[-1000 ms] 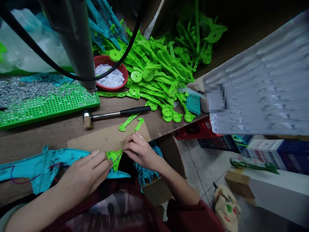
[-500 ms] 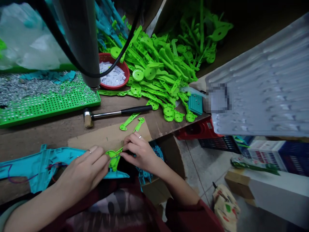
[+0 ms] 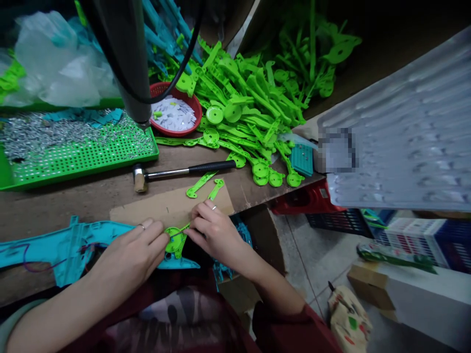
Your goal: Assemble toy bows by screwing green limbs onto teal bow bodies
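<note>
My left hand (image 3: 134, 255) rests on a long teal plastic shell (image 3: 66, 245) at the table's near edge, its fingers closed against a small green disc-ended part (image 3: 172, 242). My right hand (image 3: 213, 233) pinches the same green part from the right, fingers pressed together on it. Thin wires run inside the teal shell. Both hands meet over a piece of brown cardboard (image 3: 162, 208).
A hammer (image 3: 176, 172) lies behind the cardboard, with two loose green strips (image 3: 204, 185) beside it. Further back are a green perforated tray (image 3: 81, 157) of metal bits, a red bowl (image 3: 174, 115) of white pieces and a heap of green parts (image 3: 253, 103). A dark machine column (image 3: 125, 54) stands at the left.
The view has shifted slightly down and left. Both hands stay on the green part; the left fingers have closed in a little on it.
</note>
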Demonstrator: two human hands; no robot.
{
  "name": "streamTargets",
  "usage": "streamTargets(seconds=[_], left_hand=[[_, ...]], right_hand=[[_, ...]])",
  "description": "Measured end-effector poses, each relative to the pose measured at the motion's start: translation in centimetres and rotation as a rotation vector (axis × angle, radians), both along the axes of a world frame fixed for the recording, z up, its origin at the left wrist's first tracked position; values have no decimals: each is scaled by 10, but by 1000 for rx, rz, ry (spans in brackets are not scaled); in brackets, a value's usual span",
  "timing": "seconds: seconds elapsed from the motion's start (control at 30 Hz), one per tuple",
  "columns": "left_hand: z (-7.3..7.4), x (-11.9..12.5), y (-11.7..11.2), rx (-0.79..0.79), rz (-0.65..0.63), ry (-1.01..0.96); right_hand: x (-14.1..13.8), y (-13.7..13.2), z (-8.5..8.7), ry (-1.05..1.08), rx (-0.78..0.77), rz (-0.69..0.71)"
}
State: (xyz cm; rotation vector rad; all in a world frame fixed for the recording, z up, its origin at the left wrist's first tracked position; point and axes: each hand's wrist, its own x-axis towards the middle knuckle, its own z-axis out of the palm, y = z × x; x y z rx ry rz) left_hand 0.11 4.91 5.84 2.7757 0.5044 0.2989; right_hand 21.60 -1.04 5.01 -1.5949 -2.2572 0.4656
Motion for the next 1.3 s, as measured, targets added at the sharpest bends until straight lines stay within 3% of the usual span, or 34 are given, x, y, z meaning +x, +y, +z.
streamTargets(seconds=[0.17,0.4,0.63,0.83,1.03,1.1,1.17,1.3], left_hand=[[3,5,3,-65,64,53],[8,2,10,-108,60,151],[15,-2,4,-100,134,90],[18,-5,3,-125,17,142],[18,-3,0,-402,203,78],[17,3,-4,-445,210,68],[16,5,-8,-389,141,89],[14,-7,-7,-130,42,160]], right_hand=[[-15,-3,3,-208,119,-41],[-15,0,1,-134,178,277],[-10,2,-3,-108,210,277],[-11,-2,-4,-52,128,255],[-15,0,-7,7,132,220],[-14,1,-7,19,145,222],[-13,1,-7,30,139,231],[-13,-1,-7,47,118,222]])
